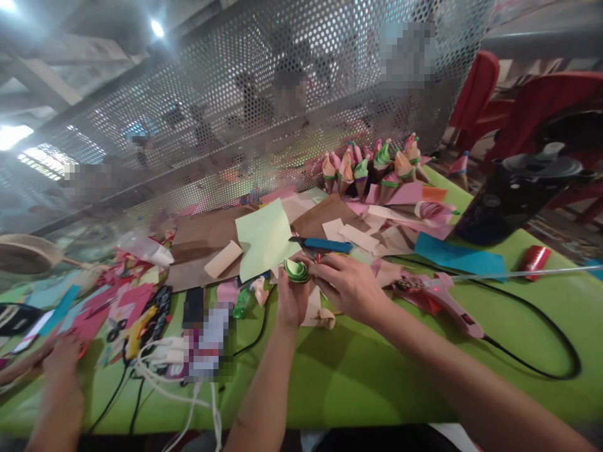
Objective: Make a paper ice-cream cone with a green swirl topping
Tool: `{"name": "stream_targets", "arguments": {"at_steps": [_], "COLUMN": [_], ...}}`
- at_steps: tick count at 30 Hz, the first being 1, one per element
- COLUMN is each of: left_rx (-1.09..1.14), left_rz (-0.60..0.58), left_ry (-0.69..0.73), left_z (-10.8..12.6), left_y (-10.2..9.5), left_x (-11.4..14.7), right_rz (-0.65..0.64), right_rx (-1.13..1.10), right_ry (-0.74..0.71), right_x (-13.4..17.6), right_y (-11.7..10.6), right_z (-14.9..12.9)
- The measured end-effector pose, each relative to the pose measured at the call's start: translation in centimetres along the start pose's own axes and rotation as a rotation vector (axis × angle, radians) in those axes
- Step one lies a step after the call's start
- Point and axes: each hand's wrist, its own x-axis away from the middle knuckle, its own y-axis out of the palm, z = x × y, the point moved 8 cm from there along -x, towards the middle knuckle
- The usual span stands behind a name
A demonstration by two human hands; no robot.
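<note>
My left hand (pixel 291 307) is closed around a green paper swirl (pixel 296 270), layered in darker and lighter green, and holds it upright above the table. Close at its right side is my right hand (pixel 351 285), its fingers bent and pinched together. A small red tip shows by those fingertips, but what they hold is hidden. Just beyond the hands lie a pale green paper sheet (pixel 264 235) and a blue item with a dark pointed end (pixel 328 245). Curled beige paper (pixel 323 317) sits below my hands.
A pink glue gun (pixel 455 304) with a looping black cord lies right. Several paper ice cream cones (pixel 360 169) stand at the back, near a dark tumbler (pixel 513 198). Left are a power strip (pixel 210 342) with white cables and another person's hand (pixel 63 355). Perforated metal (pixel 211 113) rises behind.
</note>
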Motion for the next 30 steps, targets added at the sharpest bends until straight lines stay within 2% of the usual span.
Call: {"name": "stream_targets", "arguments": {"at_steps": [10, 23, 30], "left_rx": [0.008, 0.048, 0.129], "left_rz": [0.009, -0.014, -0.008], "left_ry": [-0.025, -0.025, -0.011], "left_z": [-1.0, -0.7, 0.1], "left_y": [-0.7, -0.2, 0.0], "left_x": [-0.3, -0.2, -0.2], "right_rz": [0.022, -0.015, 0.026], "right_rx": [-0.004, 0.096, 0.085], "right_ry": [-0.023, -0.060, -0.060], "right_x": [-0.1, 0.0, -0.2], "right_y": [-0.2, 0.0, -1.0], "right_z": [0.1, -0.2, 0.2]}}
